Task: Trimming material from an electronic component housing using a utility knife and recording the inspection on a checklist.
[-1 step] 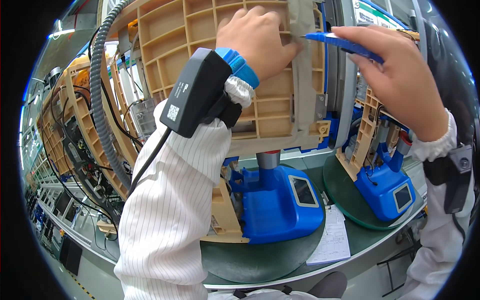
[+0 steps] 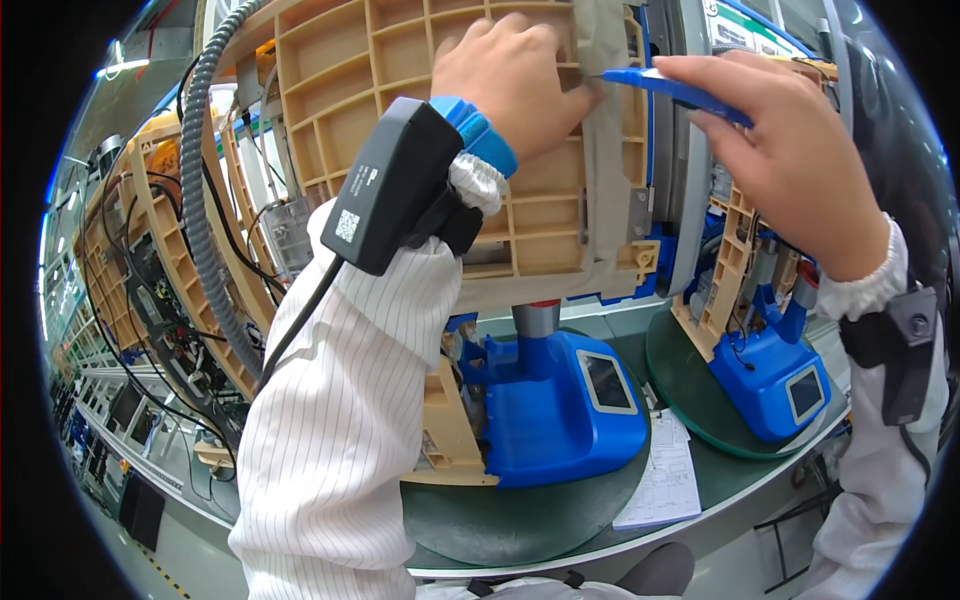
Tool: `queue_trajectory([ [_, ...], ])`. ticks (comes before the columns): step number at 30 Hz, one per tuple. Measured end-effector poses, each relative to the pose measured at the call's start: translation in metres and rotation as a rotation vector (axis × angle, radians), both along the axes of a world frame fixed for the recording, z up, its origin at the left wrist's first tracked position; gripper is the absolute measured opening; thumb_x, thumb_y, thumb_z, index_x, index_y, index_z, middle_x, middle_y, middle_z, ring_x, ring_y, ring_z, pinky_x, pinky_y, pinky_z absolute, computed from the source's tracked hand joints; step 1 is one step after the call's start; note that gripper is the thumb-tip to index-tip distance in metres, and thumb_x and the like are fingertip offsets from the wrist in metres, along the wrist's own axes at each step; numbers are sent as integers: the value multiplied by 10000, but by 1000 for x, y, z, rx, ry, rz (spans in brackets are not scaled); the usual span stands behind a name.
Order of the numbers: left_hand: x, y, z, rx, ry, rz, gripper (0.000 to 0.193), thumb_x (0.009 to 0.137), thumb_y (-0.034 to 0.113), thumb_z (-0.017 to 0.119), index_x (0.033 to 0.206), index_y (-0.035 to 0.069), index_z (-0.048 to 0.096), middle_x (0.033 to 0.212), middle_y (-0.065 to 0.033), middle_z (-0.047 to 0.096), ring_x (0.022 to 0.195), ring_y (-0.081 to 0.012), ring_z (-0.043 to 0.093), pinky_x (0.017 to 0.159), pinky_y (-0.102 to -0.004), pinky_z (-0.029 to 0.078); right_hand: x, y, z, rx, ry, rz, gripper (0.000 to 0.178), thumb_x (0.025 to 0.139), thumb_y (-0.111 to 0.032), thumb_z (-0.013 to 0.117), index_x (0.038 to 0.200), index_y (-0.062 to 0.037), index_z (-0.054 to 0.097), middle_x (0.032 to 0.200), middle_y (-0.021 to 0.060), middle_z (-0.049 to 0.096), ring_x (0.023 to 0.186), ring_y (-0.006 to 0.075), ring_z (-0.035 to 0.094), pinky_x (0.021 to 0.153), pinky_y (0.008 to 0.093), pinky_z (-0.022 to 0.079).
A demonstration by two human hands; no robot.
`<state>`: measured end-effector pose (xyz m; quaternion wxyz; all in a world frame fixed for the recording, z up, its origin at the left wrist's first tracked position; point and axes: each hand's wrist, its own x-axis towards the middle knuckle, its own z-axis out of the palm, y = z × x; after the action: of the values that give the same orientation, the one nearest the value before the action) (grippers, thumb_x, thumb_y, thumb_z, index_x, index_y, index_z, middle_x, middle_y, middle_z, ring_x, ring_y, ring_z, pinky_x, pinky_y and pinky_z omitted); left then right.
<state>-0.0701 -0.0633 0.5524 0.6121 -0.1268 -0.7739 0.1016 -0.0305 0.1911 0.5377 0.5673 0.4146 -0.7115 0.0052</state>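
My left hand [image 2: 512, 92] lies on a beige ribbed plastic panel [image 2: 545, 218], fingers bent and somewhat apart, the thumb stretched toward a strip of tan tape [image 2: 606, 155]. Its fingertips are partly lost against the ribs. Between the thumb and fingers of my right hand [image 2: 795, 165] is a blue utility knife [image 2: 672, 86], held nearly level. The thin tip points left and reaches the tape strip, close to my left thumb; whether it touches the tape I cannot tell. Another length of tan tape runs along the panel's lower edge.
Below the panel, a blue machine base [image 2: 565, 425] with a small screen stands on a green round plate [image 2: 520, 520]. A similar blue base [image 2: 770, 385] sits at right. Printed sheets [image 2: 662, 475] lie between them. A grey corrugated hose [image 2: 192, 180] hangs at left.
My right hand and the utility knife have shifted slightly left, bringing the tip nearer my left thumb. The left hand stays in place on the panel.
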Motion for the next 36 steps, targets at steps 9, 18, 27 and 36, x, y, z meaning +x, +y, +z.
queue_trajectory([
  [9, -8, -29, 3, -42, 20, -253, 454, 865, 488, 800, 1022, 63, 774, 1059, -133, 713, 1056, -333, 651, 959, -453, 513, 25, 31, -11, -183, -427, 116, 366, 914, 7, 619, 1268, 14, 713, 1118, 134, 745, 1005, 189, 698, 941, 313, 529],
  [18, 9, 3, -7, -2, -86, -32, 447, 851, 561, 789, 902, 123, 864, 1073, -59, 718, 1118, -304, 594, 1011, -450, 454, 10, 27, -31, -91, -321, 171, 379, 866, 44, 641, 1230, 10, 737, 1045, 149, 725, 939, 227, 689, 872, 314, 530],
  [27, 7, -4, -8, 45, -143, -11, 381, 858, 547, 789, 972, 194, 875, 1180, 0, 720, 1200, -294, 538, 1066, -474, 379, 7, 18, -29, -128, -340, 228, 297, 869, -15, 668, 1148, -19, 771, 1060, 175, 769, 973, 318, 739, 897, 380, 563],
  [36, 9, 3, -9, 65, -182, -14, 336, 886, 520, 777, 976, 212, 874, 1249, 9, 694, 1214, -296, 513, 1060, -479, 364, 3, 22, -30, -49, -263, 166, 407, 877, 54, 638, 1268, -12, 730, 1090, 151, 731, 961, 242, 690, 873, 327, 531],
])
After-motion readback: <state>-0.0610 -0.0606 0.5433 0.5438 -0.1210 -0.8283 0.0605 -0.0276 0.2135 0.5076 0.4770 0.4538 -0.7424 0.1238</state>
